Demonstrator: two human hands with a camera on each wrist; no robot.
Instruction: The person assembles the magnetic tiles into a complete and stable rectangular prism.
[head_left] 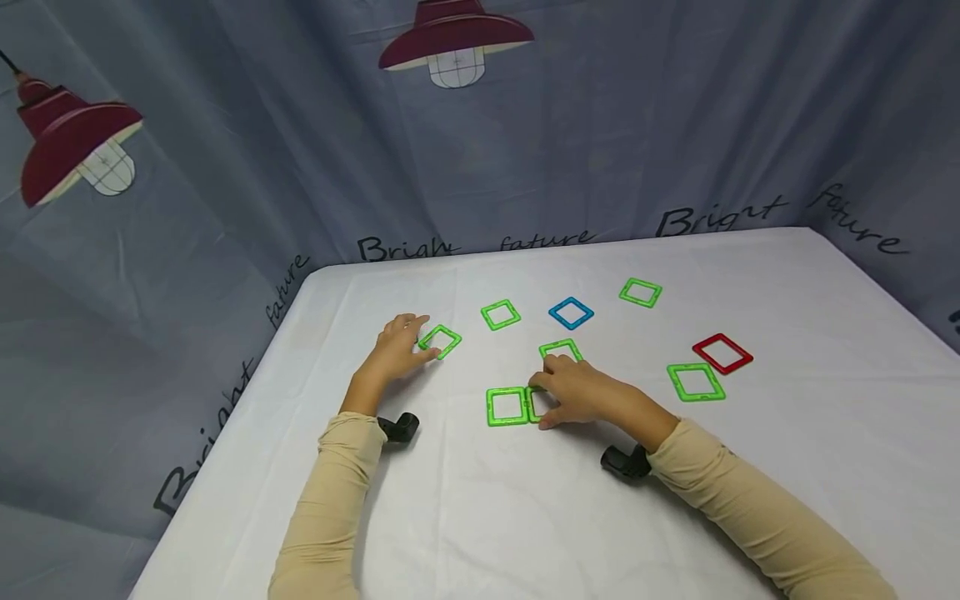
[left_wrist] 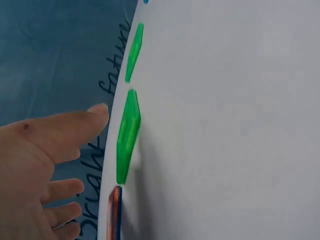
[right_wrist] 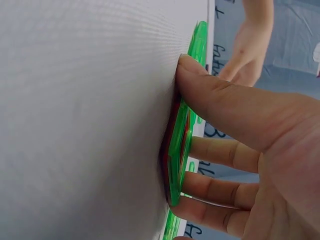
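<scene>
My left hand hovers beside a green square frame tile, its thumb and fingers spread apart on either side of one corner. In the left wrist view its thumb stands clear of the green tile. My right hand pinches another green square frame tile between thumb and fingers, low over the white cloth. A red layer shows along its underside in the right wrist view. That tile sits edge to edge with a green tile on its left. Just beyond the right fingers lies one more green tile, partly hidden.
Farther back lie a green tile, a blue tile and another green tile. To the right, a red tile lies close to a green tile. A grey printed curtain hangs behind the white-covered table.
</scene>
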